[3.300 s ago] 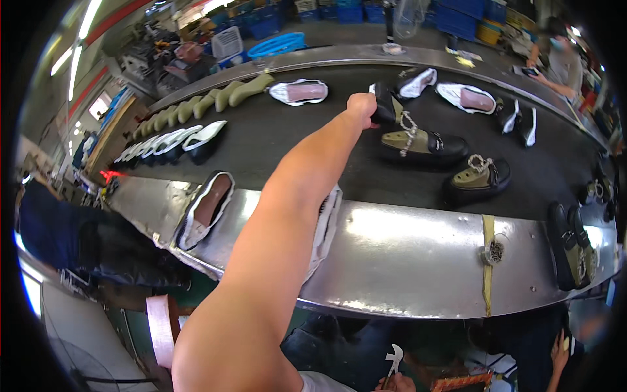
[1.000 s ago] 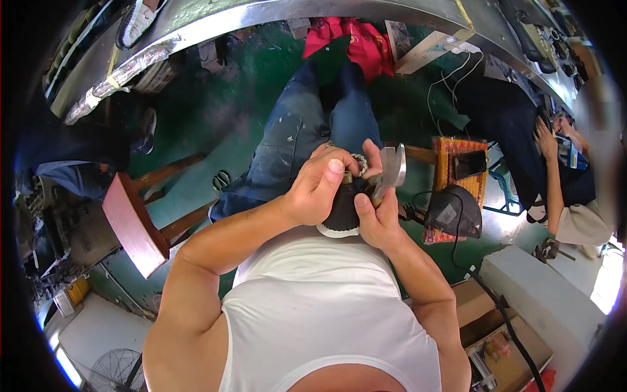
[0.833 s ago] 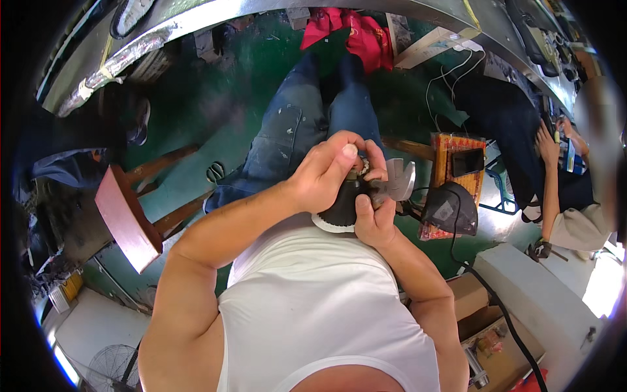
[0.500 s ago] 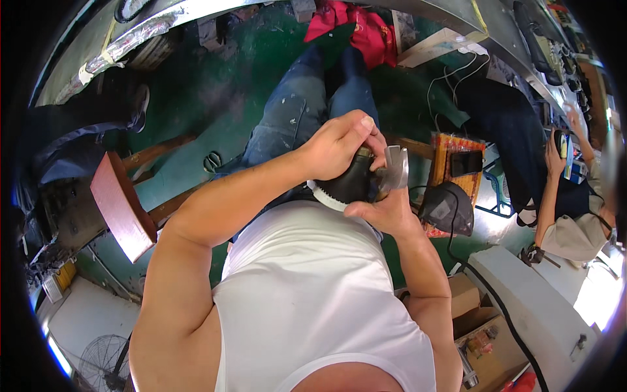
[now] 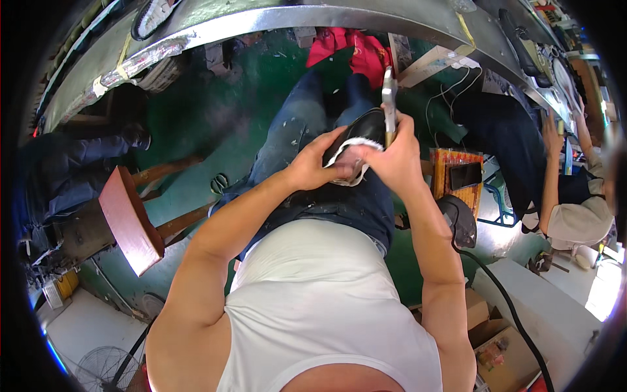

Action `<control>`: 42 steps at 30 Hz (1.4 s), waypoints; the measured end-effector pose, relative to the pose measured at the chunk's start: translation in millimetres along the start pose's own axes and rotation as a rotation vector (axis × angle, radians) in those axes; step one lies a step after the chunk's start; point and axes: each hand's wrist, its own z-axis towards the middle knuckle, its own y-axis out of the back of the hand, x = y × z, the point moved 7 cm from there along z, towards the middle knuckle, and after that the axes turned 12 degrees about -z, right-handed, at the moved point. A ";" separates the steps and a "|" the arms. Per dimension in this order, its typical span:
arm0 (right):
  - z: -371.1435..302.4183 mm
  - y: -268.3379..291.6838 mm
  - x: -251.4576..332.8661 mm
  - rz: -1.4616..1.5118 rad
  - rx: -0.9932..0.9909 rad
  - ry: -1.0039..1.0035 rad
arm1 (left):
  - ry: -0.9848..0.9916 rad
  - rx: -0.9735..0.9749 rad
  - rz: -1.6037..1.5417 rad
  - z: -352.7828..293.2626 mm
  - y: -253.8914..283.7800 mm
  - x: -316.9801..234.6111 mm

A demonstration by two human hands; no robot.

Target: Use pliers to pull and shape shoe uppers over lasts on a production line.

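1. One shoe [image 5: 358, 134] is held over the person's blue trousers [image 5: 317, 204], between the left hand [image 5: 317, 160] and the right hand [image 5: 397, 155]; whether it rests on the legs, I cannot tell.
2. The left hand grasps the shoe by its left side, its thumb toward the pinkish face.
3. The right hand is closed round a hammer [image 5: 390, 95], which stands upright with its metal head above the fingers; the thumb of that hand lies on the shoe.
4. Black material forms the far part of the shoe; a ragged white edge borders the pinkish face, which is turned toward the person.
5. Beyond the knees, a metallic surface [image 5: 274, 21] curves across, with a white-edged shoe [image 5: 150, 18] at its left and a dark shoe [image 5: 522, 55] toward its right.
6. Red cloth [image 5: 346, 49] lies under the surface's near edge.
7. At the left is a wooden stool [image 5: 134, 219] with a reddish-brown top.
8. At the right, an orange patterned mat [image 5: 443, 166] bears a dark phone [image 5: 466, 175].
9. Farther right, a co-worker's forearm [image 5: 552, 171] reaches toward the surface; what that person handles is too small to tell.
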 end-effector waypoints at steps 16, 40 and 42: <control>-40.3 -65.6 -93.0 0.429 0.374 -0.502 | 0.580 -0.099 -0.308 -12.2 15.4 46.3; -81.2 -42.5 -17.3 -0.553 0.810 0.309 | 0.584 -0.474 -0.789 -50.7 -22.2 52.0; -91.7 -55.8 -25.5 -0.456 0.701 0.273 | 0.541 -0.531 -0.674 -44.8 -19.4 65.8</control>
